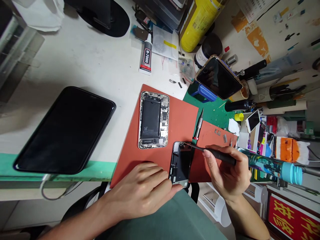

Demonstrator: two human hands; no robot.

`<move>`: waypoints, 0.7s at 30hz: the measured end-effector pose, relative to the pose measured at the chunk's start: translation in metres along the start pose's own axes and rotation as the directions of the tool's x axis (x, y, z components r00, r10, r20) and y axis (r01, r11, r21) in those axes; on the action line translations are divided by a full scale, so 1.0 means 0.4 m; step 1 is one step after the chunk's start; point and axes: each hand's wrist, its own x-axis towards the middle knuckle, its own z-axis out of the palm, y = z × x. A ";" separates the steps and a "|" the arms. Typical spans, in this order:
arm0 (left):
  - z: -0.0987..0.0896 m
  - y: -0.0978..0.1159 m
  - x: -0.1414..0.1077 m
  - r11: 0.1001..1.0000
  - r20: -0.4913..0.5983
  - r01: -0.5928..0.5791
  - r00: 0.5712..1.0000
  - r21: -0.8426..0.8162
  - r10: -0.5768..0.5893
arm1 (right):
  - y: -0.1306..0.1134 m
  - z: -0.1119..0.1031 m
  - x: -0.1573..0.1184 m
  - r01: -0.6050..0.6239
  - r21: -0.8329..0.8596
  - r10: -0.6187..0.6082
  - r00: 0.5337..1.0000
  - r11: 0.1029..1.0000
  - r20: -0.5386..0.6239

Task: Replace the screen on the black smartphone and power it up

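Observation:
My left hand (147, 188) is closed on the lower end of a detached phone screen (182, 161), which lies with its dark inner side up. Its fingertips are partly hidden behind the knuckles. My right hand (228, 171) grips black tweezers (221, 155) between thumb and fingers. Their thin tip reaches the top edge of the screen, by the small parts there. Up and to the left, an opened phone body (153, 120) shows its black battery and circuit board. All of this rests on a reddish-brown mat (130, 156).
A precision screwdriver (199, 125) lies beyond the screen. A large dark tablet-like device (66, 130) with a cable is at left. Glue tube (146, 56), propped phone (218, 76), yellow can (198, 25) and blue-capped bottle (272, 166) stand or lie around the mat.

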 end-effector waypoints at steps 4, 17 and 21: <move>0.002 -0.002 -0.003 1.000 -0.007 0.001 1.000 0.003 -0.001 | -0.021 -0.007 0.014 0.000 -0.069 0.002 0.999 0.998 0.033; 0.006 -0.002 -0.007 1.000 -0.010 -0.002 1.000 -0.015 0.002 | -0.053 -0.010 0.101 0.342 -0.270 -0.307 0.938 0.900 0.162; 0.004 -0.004 -0.007 1.000 -0.010 0.001 1.000 -0.018 -0.001 | -0.048 -0.009 0.116 0.379 -0.217 -0.340 0.920 0.900 0.196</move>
